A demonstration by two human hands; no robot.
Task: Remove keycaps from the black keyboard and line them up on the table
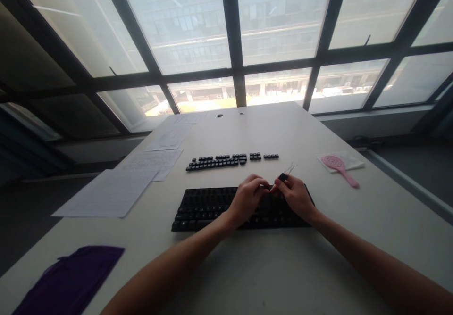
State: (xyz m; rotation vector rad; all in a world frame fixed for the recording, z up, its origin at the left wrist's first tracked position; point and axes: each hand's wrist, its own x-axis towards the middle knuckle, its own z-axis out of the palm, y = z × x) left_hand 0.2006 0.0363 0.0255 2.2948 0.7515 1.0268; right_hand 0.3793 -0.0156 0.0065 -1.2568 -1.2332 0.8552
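A black keyboard [208, 206] lies on the white table, its upper rows stripped of keycaps at least on the left, with the lower rows still capped there. My right hand [292, 192] is closed on a keycap puller [283, 177], a small black handle with thin wire loops pointing up and away. My left hand [249, 194] hovers over the keyboard's middle, fingertips pinched together almost against the right fingers. Whatever is in that pinch is too small and dark to make out. Beyond the keyboard, loose black keycaps [215, 162] stand in rows, with smaller groups to their right.
Papers [106, 192] run along the table's left side. A purple cloth or pouch [72, 279] lies at the front left. At the right, a pink hairbrush [339, 168] rests partly on a clear plastic bag [354, 161]. Large windows stand behind the table [247, 268].
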